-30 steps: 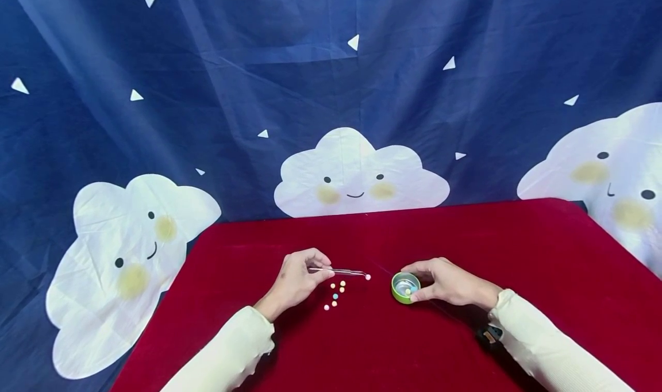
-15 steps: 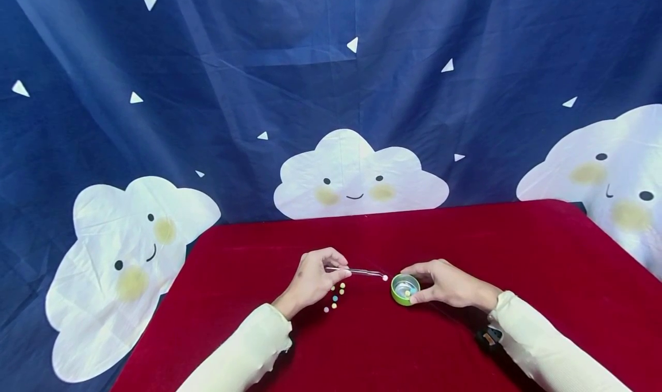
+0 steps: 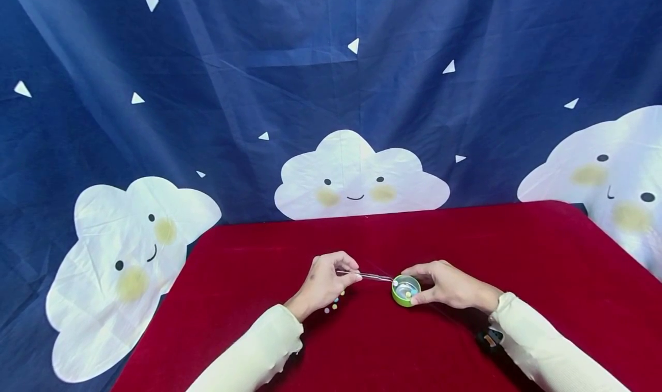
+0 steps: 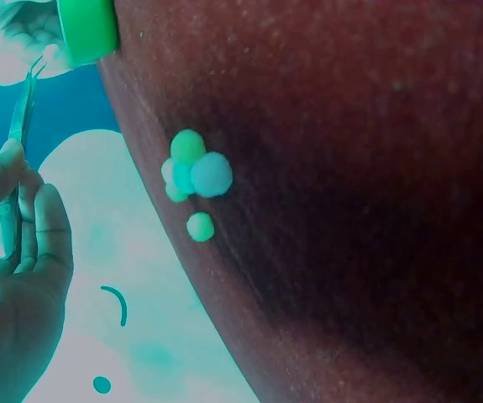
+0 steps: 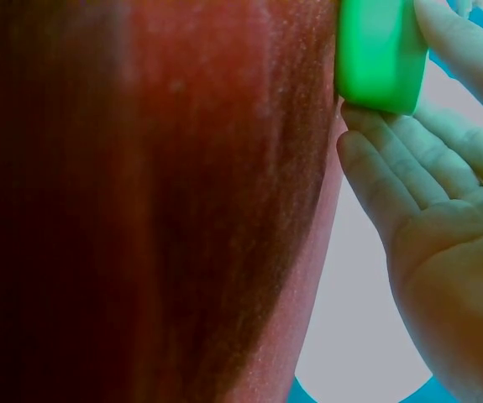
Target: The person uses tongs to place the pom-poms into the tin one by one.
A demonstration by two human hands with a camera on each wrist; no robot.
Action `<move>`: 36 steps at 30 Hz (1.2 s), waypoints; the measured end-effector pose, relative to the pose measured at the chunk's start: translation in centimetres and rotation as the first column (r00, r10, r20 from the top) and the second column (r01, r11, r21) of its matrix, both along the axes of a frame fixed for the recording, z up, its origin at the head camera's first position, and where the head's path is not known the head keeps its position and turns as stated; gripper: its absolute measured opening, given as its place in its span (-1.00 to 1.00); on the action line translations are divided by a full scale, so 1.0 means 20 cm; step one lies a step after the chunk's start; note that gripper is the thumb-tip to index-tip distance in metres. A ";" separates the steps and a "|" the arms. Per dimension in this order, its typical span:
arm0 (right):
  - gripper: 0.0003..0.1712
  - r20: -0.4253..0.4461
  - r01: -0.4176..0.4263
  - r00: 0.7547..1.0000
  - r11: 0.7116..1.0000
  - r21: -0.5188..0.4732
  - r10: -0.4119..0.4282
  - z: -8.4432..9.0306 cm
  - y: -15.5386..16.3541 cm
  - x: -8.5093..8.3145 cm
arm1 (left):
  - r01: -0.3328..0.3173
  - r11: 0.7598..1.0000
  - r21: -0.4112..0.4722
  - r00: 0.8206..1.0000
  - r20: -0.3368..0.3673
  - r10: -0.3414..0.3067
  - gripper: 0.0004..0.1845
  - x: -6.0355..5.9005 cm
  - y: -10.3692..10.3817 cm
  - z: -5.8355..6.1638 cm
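My left hand [image 3: 327,280] pinches metal tweezers [image 3: 374,276] between thumb and fingers. Their bent tip reaches over the near-left rim of a small round green tin [image 3: 401,302], with a pale pom-pom [image 3: 395,283] at the tip. My right hand [image 3: 449,285] holds the tin on the cloth, thumb on the near side and fingers behind; the right wrist view shows the thumb and fingers on its green wall [image 5: 380,59]. Inside the tin lie a yellow pom-pom [image 3: 408,294] and a blue one. Several loose pom-poms [image 4: 212,175] rest on the cloth beside my left hand, partly hidden by it in the head view.
Dark red cloth [image 3: 465,242] covers the table. Behind its far edge hangs a blue curtain [image 3: 310,81] printed with white smiling clouds. A small black device [image 3: 491,337] sits under the right wrist.
My left hand has moved right, carrying the pom-pom in the tweezers from the open cloth to the tin's rim. My right hand and the tin have stayed nearly still.
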State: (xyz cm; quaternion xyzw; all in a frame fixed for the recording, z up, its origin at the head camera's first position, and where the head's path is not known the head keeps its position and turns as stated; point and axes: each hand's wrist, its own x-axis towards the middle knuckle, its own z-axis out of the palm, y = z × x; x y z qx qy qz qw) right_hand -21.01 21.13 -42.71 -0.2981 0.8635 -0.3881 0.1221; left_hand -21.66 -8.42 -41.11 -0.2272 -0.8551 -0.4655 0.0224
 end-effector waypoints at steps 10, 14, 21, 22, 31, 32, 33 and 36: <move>-0.39 0.000 -0.008 1.000 1.000 -0.013 0.008 0.01 -0.01 0.00 | -0.011 1.000 -0.008 0.999 0.046 0.012 -0.85 0.02 0.00 -0.03; -0.40 0.001 -0.017 1.000 1.000 -0.023 0.017 0.01 -0.01 0.01 | -0.011 1.000 0.011 0.996 0.084 0.010 -0.84 0.03 -0.01 -0.03; -0.39 0.001 -0.026 1.000 0.999 -0.033 0.026 0.00 -0.01 0.00 | 0.009 1.000 0.019 0.998 0.058 -0.010 -0.85 0.02 -0.04 -0.02; -0.39 0.001 -0.024 1.000 0.999 -0.031 0.024 0.00 -0.01 0.00 | 0.007 1.000 0.014 0.999 0.038 -0.008 -0.85 0.02 -0.04 -0.01; -0.38 -0.008 0.000 1.000 1.000 0.006 0.000 0.00 0.00 0.00 | -0.102 0.994 0.030 0.995 -0.010 0.102 -0.83 -0.01 -0.14 0.04; -0.38 -0.010 -0.002 1.000 1.000 0.005 0.002 0.00 0.00 0.00 | -0.108 0.994 0.027 0.994 -0.013 0.109 -0.83 -0.01 -0.15 0.04; -0.38 -0.010 -0.005 1.000 1.000 0.000 0.005 0.01 0.00 0.00 | -0.113 0.993 0.026 0.993 -0.015 0.113 -0.83 -0.01 -0.16 0.04; -0.38 -0.008 -0.010 1.000 1.000 -0.006 0.010 0.02 0.00 0.00 | -0.129 0.992 0.019 0.991 -0.021 0.129 -0.82 0.00 -0.20 0.04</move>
